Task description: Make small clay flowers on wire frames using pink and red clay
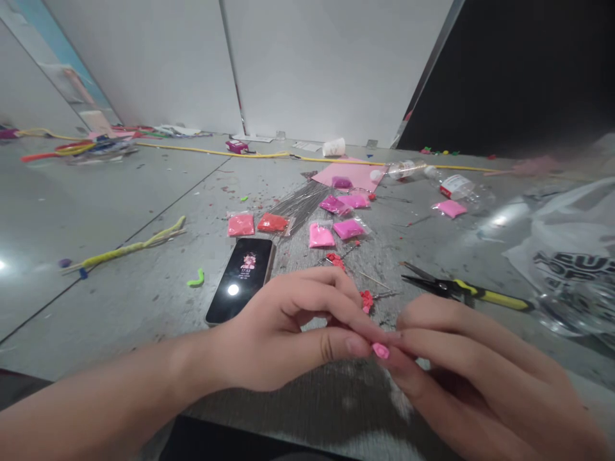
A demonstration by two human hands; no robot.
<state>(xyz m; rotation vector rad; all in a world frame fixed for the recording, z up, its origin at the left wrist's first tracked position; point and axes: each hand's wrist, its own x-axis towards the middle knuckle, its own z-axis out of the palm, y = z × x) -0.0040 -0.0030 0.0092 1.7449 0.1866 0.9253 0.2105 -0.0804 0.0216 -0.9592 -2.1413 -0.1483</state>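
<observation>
Pink blob [381,350] is pinched at the meeting fingertips of left hand [283,349] and right hand [485,368], above the bench [106,314]. Phone [243,275] is partly covered by left hand. Pliers [468,291] are laid just past right hand. Packets [321,235] are scattered farther out, backed by yellow cord [192,149].

Left grip [269,352], forearm [158,378] and right grip [504,371] bare

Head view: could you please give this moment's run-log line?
left hand: touching pink piece | right hand: touching pink piece | phone: near left hand | pliers: lying open
</observation>
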